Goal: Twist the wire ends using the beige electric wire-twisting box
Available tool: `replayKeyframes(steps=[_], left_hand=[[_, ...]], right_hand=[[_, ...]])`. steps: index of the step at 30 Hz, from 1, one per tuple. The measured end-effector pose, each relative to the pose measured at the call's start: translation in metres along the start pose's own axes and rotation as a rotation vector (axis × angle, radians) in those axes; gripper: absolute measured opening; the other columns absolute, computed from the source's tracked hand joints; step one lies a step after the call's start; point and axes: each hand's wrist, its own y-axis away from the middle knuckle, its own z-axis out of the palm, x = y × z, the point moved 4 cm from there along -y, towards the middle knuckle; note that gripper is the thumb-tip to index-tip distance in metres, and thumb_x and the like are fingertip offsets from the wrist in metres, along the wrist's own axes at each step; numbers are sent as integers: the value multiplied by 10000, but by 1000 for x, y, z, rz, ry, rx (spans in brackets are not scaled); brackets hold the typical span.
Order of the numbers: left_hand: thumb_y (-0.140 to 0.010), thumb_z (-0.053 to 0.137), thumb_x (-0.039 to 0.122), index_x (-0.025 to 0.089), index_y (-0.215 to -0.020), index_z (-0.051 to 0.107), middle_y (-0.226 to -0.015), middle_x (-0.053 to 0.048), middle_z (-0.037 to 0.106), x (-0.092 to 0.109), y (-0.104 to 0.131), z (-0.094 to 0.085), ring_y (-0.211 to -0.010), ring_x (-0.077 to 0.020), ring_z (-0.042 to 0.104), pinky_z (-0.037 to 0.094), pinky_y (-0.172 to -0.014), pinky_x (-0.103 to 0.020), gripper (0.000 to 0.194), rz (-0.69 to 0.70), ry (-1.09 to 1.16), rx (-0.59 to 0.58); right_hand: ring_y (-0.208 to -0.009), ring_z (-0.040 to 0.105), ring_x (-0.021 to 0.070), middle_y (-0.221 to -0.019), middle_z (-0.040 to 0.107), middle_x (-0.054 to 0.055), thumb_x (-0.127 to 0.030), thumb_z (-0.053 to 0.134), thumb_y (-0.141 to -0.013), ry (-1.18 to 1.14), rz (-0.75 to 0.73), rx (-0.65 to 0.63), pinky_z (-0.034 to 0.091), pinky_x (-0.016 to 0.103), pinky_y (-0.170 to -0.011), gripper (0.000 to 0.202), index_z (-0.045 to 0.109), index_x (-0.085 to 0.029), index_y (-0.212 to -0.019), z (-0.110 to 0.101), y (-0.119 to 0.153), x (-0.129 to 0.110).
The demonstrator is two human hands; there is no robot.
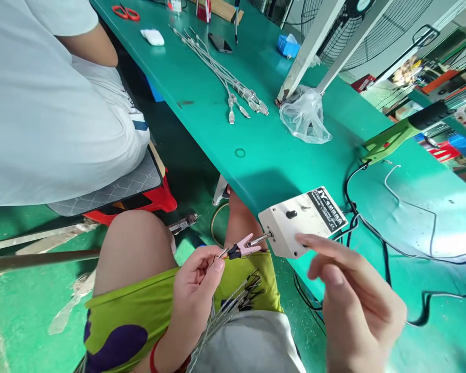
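Note:
In the head view my left hand (198, 282) pinches the end of a thin cable (219, 255) between thumb and fingertips. Just beyond it, a pink and black clip (244, 247) sits on a metal shaft that sticks out of a white box (289, 228) marked "JY". The cable end meets the clip; whether its jaws grip the wires is too small to tell. Toward the right side of this box points my right hand (357, 300), index finger stretched and thumb apart, with nothing visible in it. Several grey cables (229, 305) with dark ends lie across my lap.
A bundle of USB cables (233, 83), a phone (219, 43), red-handled scissors (126, 12) and a plastic bag (305, 116) lie on the green table (256, 166). A green-handled tool (396, 134) and black cords are at right. A person (54, 114) sits at left.

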Motion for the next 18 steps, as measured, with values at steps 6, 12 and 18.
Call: replayKeyframes(steps=[6,12,18], left_hand=[[-1019,865,585,242,-1001,821,-712,43,528,0,1,4,-578,-100,340,367,-543,-228,346,54,100,-31],[-1033,866,543,274,-984,847,-694,50,504,7,1,11,-551,-80,333,336,-522,-197,274,96,220,-63],[-1022,886,442,270,-952,855,-683,55,498,17,2,10,-528,-69,354,351,-500,-183,188,155,355,-48]], right_hand=[[-785,894,257,-1130,935,103,-302,715,-1116,100,-169,-27,708,328,-658,235,934,-243,-1175,-11,8,51],[-903,921,270,-1247,929,84,-248,758,-1087,120,-121,34,708,310,-677,194,924,-275,-1183,-6,19,59],[-915,908,283,-1201,932,85,-200,738,-1084,117,-208,20,705,372,-686,245,887,-282,-1261,-3,19,35]])
